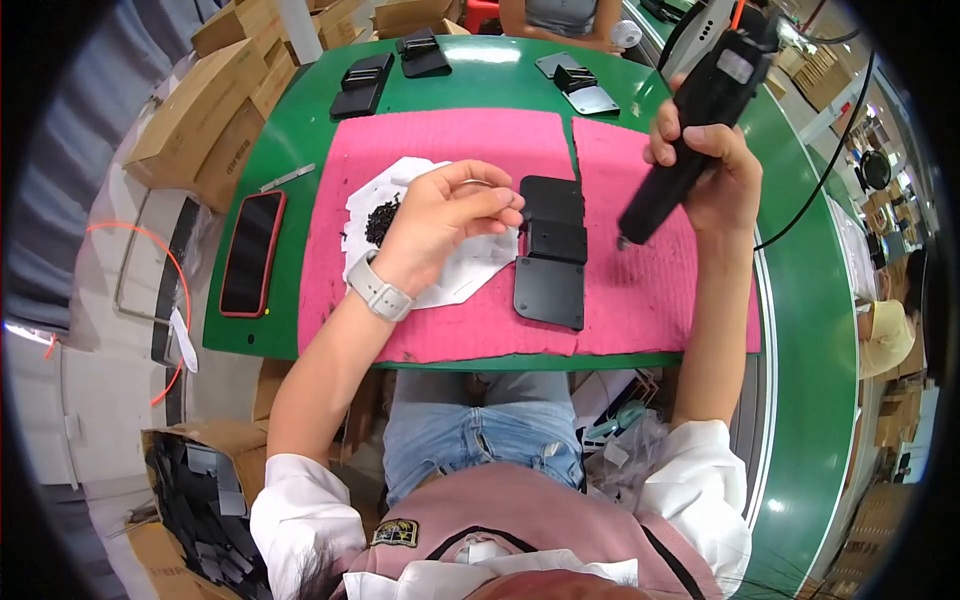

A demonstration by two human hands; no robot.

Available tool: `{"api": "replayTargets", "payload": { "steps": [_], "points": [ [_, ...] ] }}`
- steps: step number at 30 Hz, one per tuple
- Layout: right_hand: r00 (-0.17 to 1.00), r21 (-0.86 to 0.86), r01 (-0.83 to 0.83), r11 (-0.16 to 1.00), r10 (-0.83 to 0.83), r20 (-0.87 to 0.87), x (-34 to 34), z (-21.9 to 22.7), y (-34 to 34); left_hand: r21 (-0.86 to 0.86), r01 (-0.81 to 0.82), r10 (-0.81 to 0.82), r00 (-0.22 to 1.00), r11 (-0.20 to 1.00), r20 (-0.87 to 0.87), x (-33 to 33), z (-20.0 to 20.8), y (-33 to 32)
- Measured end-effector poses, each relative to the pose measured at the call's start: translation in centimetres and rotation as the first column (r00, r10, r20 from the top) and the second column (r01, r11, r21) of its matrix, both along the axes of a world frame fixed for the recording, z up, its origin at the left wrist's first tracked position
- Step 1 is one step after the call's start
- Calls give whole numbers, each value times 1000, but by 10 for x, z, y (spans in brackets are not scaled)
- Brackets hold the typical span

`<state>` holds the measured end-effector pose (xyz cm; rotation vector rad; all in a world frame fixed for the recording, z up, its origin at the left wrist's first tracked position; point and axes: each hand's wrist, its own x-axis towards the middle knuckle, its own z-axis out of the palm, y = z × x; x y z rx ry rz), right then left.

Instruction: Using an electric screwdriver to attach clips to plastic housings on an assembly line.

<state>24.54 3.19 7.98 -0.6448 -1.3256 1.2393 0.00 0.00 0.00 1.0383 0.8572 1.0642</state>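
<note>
My right hand [722, 165] is wrapped round a black electric screwdriver [690, 140], its tip pointing down and to the left above the pink mat. The fingers of my left hand [450, 212] are pinched together; anything between them is too small to make out. Close to those fingertips, a black hinged part [550, 292] made of flat plates lies on the mat. Under my left wrist is a crumpled white sheet [462, 272], and on it a heap of small black screws [380, 220], partly covered by that hand.
A pink corrugated mat [440, 338] covers the middle of the green table [800, 350]. To the left lie a red-edged phone [252, 255] and a small metal tool [288, 178]. Similar black parts [362, 86] stand at the back. Another person [560, 22] sits opposite.
</note>
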Motion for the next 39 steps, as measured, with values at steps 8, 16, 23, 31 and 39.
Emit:
{"api": "replayTargets", "payload": {
  "steps": [8,16,23,31,39],
  "points": [
    [885,567,-206,797,399,-239,-31,1,-24,-96,85,-61,971,992,229,20,-2,-7],
    [891,514,-204,833,375,-255,-33,-15,-23,-145,104,-54,947,984,316,19,-12,-8],
    [889,517,-218,828,387,-245,-31,-18,-24,-190,131,-65,946,973,318,19,-10,-12],
    [821,590,-376,715,552,-146,-29,-18,-19,-150,179,-128,946,972,299,17,-10,-14],
    [928,386,-266,883,343,-144,-10,-9,-10,355,-135,246,925,925,-290,26,-17,-14]
  ]
}}
